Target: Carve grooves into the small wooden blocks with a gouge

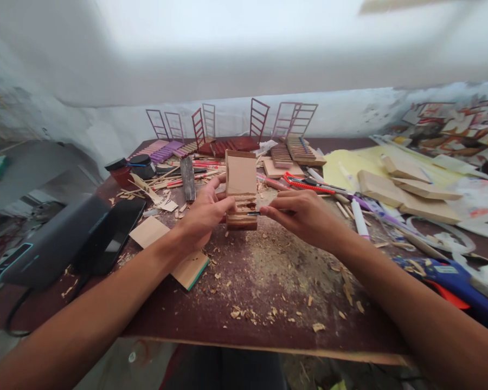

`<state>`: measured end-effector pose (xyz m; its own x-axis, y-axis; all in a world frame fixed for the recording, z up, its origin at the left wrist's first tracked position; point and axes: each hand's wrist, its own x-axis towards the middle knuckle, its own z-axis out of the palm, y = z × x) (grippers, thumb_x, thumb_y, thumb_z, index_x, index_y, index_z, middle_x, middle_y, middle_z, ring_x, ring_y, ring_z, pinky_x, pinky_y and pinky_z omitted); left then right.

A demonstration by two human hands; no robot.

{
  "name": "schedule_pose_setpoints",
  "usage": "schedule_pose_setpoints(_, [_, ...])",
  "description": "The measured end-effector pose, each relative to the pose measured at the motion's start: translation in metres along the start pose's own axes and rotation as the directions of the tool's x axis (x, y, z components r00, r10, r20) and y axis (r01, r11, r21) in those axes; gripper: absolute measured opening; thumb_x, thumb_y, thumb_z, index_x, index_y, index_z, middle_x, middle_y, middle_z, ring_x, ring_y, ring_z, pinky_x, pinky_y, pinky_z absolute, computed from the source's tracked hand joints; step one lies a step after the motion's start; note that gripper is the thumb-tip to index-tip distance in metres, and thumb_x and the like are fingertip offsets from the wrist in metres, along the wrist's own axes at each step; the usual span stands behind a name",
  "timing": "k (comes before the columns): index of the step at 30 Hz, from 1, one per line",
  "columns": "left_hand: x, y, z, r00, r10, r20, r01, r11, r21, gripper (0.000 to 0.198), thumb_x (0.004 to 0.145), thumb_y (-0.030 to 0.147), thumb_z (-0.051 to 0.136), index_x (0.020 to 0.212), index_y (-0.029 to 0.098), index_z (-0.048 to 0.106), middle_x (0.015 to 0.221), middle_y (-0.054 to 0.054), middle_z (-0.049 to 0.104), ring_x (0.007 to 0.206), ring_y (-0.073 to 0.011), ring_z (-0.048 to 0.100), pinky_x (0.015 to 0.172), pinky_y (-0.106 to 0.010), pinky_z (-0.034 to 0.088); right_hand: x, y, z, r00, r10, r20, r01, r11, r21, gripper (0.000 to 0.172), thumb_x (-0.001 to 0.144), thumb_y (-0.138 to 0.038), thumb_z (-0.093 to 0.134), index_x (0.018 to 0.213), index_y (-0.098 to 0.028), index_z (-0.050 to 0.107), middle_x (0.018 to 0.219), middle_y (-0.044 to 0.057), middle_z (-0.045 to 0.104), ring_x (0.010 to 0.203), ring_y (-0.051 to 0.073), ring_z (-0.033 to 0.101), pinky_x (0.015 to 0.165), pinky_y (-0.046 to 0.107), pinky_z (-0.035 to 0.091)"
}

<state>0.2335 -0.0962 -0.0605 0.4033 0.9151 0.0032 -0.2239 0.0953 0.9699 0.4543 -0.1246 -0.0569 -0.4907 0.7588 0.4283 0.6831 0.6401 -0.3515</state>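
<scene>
My left hand [207,211] grips a small wooden block [241,176] by its left side and holds it up over the table. The block has a smooth pale upper face and a rough, carved band lower down, with a dark brown bottom edge. Pinched in the fingers of my right hand [299,214] is a small thin dark blade [252,213], its tip lying against the carved band. Most of that tool is hidden by my fingers. Below the block, wood shavings [274,314] lie scattered on the dark red table [179,322].
Ladder-like wooden frames [259,119] stand at the back. A red utility knife [309,183] lies behind my right hand. Pale wooden blocks [406,195] and a blue glue gun [451,284] are at right. Black phone [114,230], grey power bank [51,249] and jars [121,170] sit left.
</scene>
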Motion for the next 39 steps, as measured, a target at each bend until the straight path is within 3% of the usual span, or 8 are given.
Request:
schedule_pose_setpoints(8, [-0.0008, 0.0011, 0.0013, 1.000, -0.008, 0.003, 0.008, 1.000, 0.000, 0.062, 0.066, 0.009, 0.063, 0.126, 0.021, 0.054, 0.092, -0.003, 0.075, 0.070, -0.0150, 0.064, 0.062, -0.026, 0.048, -0.0009, -0.0040, -0.0035, 0.997, 0.011, -0.078, -0.010, 1.000, 0.006, 0.048, 0.103, -0.040, 0.053, 0.060, -0.022, 0.045, 0.057, -0.005, 0.039, 0.055, 0.011, 0.039, 0.085, 0.036, 0.051])
schedule_pose_setpoints(11, [-0.0021, 0.0010, 0.0032, 0.999, -0.004, 0.032, 0.005, 1.000, -0.006, 0.060, 0.065, 0.008, 0.064, 0.123, 0.021, 0.054, 0.092, -0.004, 0.076, 0.073, -0.0161, 0.067, 0.063, -0.027, 0.049, -0.0017, -0.0034, -0.0057, 0.998, 0.039, -0.044, -0.043, 0.996, -0.073, 0.045, 0.104, -0.041, 0.053, 0.063, -0.021, 0.053, 0.061, -0.002, 0.048, 0.063, 0.013, 0.053, 0.083, 0.035, 0.050])
schedule_pose_setpoints(15, [-0.0021, -0.0007, 0.0035, 0.999, -0.011, 0.038, 0.012, 1.000, -0.019, 0.059, 0.065, 0.008, 0.065, 0.122, 0.020, 0.053, 0.091, -0.004, 0.076, 0.073, -0.0178, 0.068, 0.064, -0.029, 0.052, -0.0036, -0.0019, -0.0053, 0.997, 0.077, -0.004, -0.077, 0.994, -0.079, 0.045, 0.105, -0.042, 0.050, 0.066, -0.021, 0.057, 0.068, 0.004, 0.059, 0.100, 0.023, 0.069, 0.086, 0.034, 0.047])
schedule_pose_setpoints(18, [-0.0016, -0.0007, 0.0032, 1.000, -0.015, 0.020, 0.016, 1.000, -0.020, 0.062, 0.066, 0.008, 0.065, 0.125, 0.020, 0.052, 0.093, -0.005, 0.076, 0.075, -0.0177, 0.068, 0.064, -0.029, 0.052, -0.0041, -0.0013, -0.0047, 0.997, 0.076, -0.033, -0.078, 0.995, -0.064, 0.046, 0.105, -0.043, 0.051, 0.065, -0.020, 0.056, 0.064, 0.002, 0.054, 0.082, 0.019, 0.066, 0.075, 0.032, 0.044])
schedule_pose_setpoints(22, [-0.0027, 0.0010, 0.0038, 1.000, -0.027, 0.012, 0.027, 1.000, 0.005, 0.063, 0.065, 0.008, 0.064, 0.126, 0.020, 0.054, 0.090, -0.003, 0.074, 0.069, -0.0149, 0.063, 0.061, -0.027, 0.049, -0.0037, -0.0001, -0.0046, 0.992, 0.080, -0.100, -0.087, 0.994, -0.066, 0.048, 0.103, -0.042, 0.053, 0.061, -0.020, 0.049, 0.058, -0.003, 0.045, 0.060, 0.012, 0.046, 0.065, 0.030, 0.035])
schedule_pose_setpoints(28, [-0.0034, -0.0003, 0.0040, 0.999, -0.027, 0.030, 0.026, 1.000, 0.016, 0.061, 0.065, 0.007, 0.062, 0.124, 0.020, 0.056, 0.092, -0.004, 0.075, 0.073, -0.0149, 0.064, 0.065, -0.026, 0.048, -0.0040, 0.0002, -0.0033, 0.991, 0.114, -0.064, -0.116, 0.993, -0.037, 0.048, 0.103, -0.044, 0.053, 0.062, -0.021, 0.052, 0.062, 0.000, 0.048, 0.073, 0.016, 0.058, 0.071, 0.030, 0.039])
schedule_pose_setpoints(34, [-0.0032, -0.0003, 0.0055, 0.998, -0.044, 0.033, 0.044, 0.999, 0.011, 0.063, 0.064, 0.006, 0.061, 0.125, 0.019, 0.056, 0.095, -0.006, 0.076, 0.077, -0.0172, 0.067, 0.066, -0.027, 0.050, -0.0027, -0.0023, -0.0054, 0.976, 0.100, -0.194, -0.110, 0.993, -0.041, 0.046, 0.103, -0.044, 0.053, 0.064, -0.020, 0.056, 0.059, -0.002, 0.050, 0.061, 0.012, 0.044, 0.064, 0.030, 0.033])
schedule_pose_setpoints(39, [-0.0042, 0.0018, 0.0080, 0.998, -0.048, 0.037, 0.048, 0.999, -0.007, 0.063, 0.063, 0.007, 0.064, 0.124, 0.019, 0.055, 0.095, -0.006, 0.077, 0.079, -0.0192, 0.069, 0.066, -0.028, 0.052, -0.0033, 0.0023, -0.0031, 0.986, 0.132, -0.107, -0.138, 0.989, -0.055, 0.049, 0.103, -0.045, 0.051, 0.060, -0.021, 0.050, 0.058, -0.002, 0.046, 0.057, 0.012, 0.042, 0.062, 0.031, 0.030])
